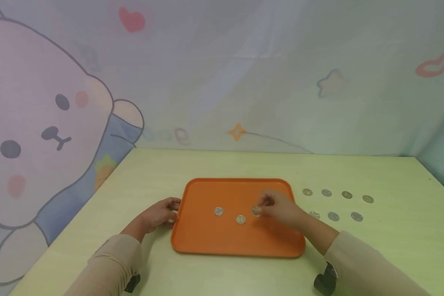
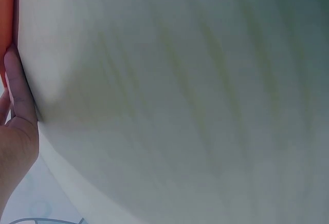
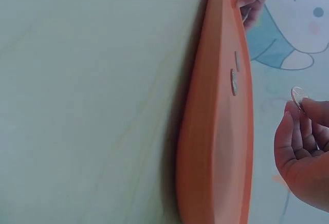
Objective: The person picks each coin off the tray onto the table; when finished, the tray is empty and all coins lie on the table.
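My right hand (image 1: 281, 207) pinches a silver coin (image 1: 256, 211) between thumb and fingers, above the right half of an orange tray (image 1: 207, 240). The right wrist view shows this coin (image 3: 297, 96) tilted on edge at the fingertips, apart from the tray surface. Two more coins lie flat on the tray: one coin (image 1: 218, 211) left of the middle and another coin (image 1: 241, 219) near the centre. At the tray's left rim, my left hand (image 1: 158, 214) touches the edge with its fingers. In the left wrist view only part of that hand (image 2: 20, 95) shows, beside the rim.
Right of the tray, several coins lie on the pale table in two rows, a back-row coin (image 1: 347, 195) and a front-row coin (image 1: 333, 216) among them. My right forearm passes close to the front row. A printed cloth (image 1: 222, 82) hangs behind the table (image 1: 163, 164).
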`<state>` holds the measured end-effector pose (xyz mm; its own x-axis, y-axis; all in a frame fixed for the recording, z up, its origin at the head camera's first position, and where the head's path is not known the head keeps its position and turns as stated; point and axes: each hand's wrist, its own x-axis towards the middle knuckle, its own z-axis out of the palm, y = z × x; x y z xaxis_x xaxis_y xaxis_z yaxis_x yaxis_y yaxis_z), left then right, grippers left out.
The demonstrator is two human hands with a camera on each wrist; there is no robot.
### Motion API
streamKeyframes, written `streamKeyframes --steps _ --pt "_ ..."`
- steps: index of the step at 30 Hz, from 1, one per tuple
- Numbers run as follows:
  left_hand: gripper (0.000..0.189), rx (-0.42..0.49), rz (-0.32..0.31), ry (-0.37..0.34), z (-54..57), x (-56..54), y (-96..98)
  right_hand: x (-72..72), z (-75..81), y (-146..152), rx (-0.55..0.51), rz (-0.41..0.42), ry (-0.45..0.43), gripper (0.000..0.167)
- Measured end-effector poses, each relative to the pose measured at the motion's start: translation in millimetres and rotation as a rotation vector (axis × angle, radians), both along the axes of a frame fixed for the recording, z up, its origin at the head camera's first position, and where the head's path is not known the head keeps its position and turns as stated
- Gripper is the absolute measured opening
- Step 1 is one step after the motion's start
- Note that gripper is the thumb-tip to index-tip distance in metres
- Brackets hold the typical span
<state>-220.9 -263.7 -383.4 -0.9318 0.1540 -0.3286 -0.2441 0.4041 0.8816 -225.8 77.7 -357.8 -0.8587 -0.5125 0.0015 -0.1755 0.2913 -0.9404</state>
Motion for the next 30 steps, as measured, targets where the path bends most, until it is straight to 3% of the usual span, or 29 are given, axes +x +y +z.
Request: streamKeyframes --steps 9,21,26,30 --pt "0.052 -0.009 0.006 0.000 -0.9 0.2 0.7 13.2 8.0 33.5 -0.054 -0.013 -0.042 0.020" --pt "0.053 -0.023 -0.004 0.004 3.4 1.3 1.0 21.9 19.0 86.5 -0.072 -0.090 0.015 0.022" --pt "0.053 -0.012 -0.007 0.001 1.4 0.2 0.5 22.4 16.9 108.3 -0.100 -0.104 0.051 0.014" --pt "0.052 -0.011 0.001 -0.002 -0.5 -0.9 -0.7 20.6 10.5 124.7 -0.099 -0.145 0.031 0.008"
